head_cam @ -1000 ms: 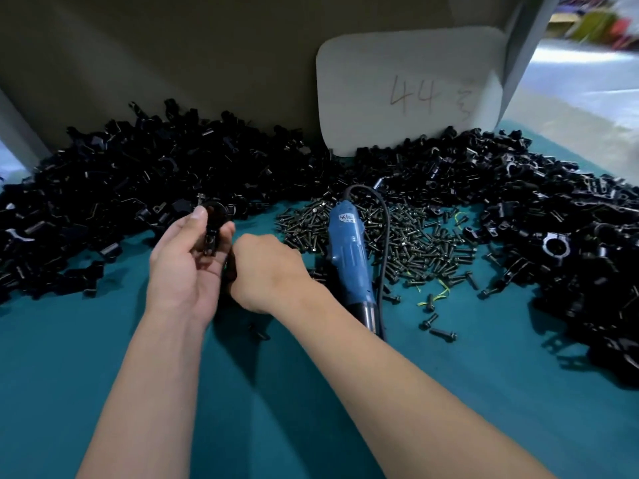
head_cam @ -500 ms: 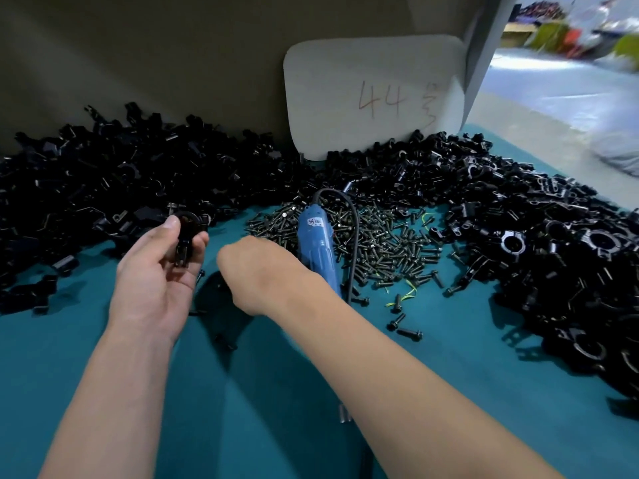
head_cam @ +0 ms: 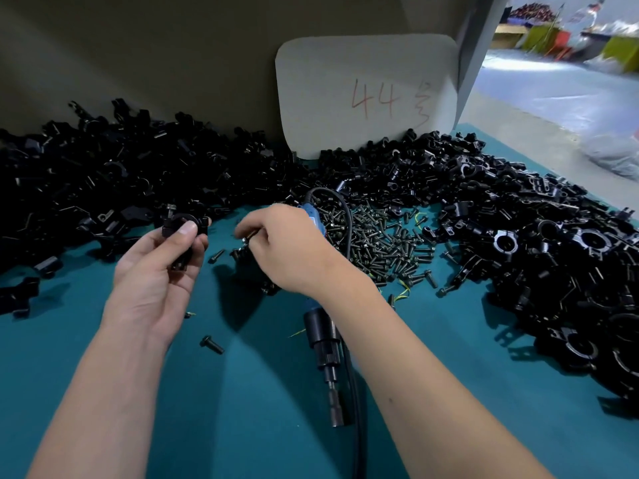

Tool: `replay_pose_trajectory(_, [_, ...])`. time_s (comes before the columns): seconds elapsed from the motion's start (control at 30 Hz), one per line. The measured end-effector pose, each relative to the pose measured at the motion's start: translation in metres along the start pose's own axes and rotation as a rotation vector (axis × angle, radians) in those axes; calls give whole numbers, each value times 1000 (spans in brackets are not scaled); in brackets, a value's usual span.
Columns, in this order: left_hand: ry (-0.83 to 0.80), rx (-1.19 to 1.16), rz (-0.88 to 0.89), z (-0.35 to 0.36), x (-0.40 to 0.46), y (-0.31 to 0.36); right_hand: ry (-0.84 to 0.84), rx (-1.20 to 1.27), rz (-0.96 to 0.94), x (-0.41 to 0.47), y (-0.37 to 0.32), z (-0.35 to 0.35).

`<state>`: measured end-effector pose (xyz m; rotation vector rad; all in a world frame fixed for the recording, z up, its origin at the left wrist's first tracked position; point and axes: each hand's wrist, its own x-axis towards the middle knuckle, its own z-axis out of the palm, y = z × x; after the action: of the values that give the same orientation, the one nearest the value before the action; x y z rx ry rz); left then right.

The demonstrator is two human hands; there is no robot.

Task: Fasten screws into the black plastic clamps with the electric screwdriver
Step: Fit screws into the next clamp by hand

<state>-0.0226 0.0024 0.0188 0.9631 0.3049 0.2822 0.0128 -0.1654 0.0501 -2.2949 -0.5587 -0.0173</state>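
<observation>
**Clamp in one hand, screw in the other, driver lying idle on the desk**

A worker's left hand (head_cam: 162, 271) grips a black plastic clamp (head_cam: 183, 227) between thumb and fingers, raised just in front of the heap of black clamps (head_cam: 114, 188) piled along the back-left of the teal desk (head_cam: 242, 409). The thumb covers much of the clamp's face, and a screw (head_cam: 169, 209) seems to stand up from its top, though it is hard to separate from the dark pile behind. The right hand (head_cam: 290, 250) is curled with fingertips pinched on a small screw (head_cam: 249, 236); most of that screw is hidden by the fingers, so only a glint of it shows. The electric screwdriver (head_cam: 323, 337) lies on the desk under the right wrist, which hides the middle of its blue body; its black nose and bit point toward the camera, and its cord (head_cam: 345, 216) loops out from the far end. Beyond it spreads a pile of loose screws (head_cam: 387, 243), with a second mass of clamps (head_cam: 553, 243) to the right, cut off by the frame edge. A few stray screws lie on the desk near the hands, one (head_cam: 211, 344) beneath the left wrist. A pale card (head_cam: 366, 95) with red "44" writing leans against the back wall; the character after the number is unclear. The background at upper right is blurred.
</observation>
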Motion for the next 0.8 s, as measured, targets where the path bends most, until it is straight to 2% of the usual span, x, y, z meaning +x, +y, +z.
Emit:
replay_pose_trajectory(0.1, [-14,25,5,4,-1,-7,74,212,58,-3,6,-3])
replay_pose_trajectory(0.2, [-46,51,-8,9,-2,-11,80,346,95,-5,8,-4])
replay_pose_trajectory(0.37, [-87,71,-12,11,-4,-17,7,774,193,-5,6,-2])
replay_pose_trajectory(0.43, [-102,75,-5,12,-5,-18,-20,819,196,-5,7,-2])
replay_pose_trajectory(0.5, [-93,76,-2,12,-5,-19,-41,700,194,-5,8,-3])
replay_pose_trajectory(0.7, [26,15,40,14,-5,-13,-185,-49,-4,-8,0,-2])
replay_pose_trajectory(0.8, [65,-40,60,12,-6,-6,-216,-148,-23,-9,-3,-3])
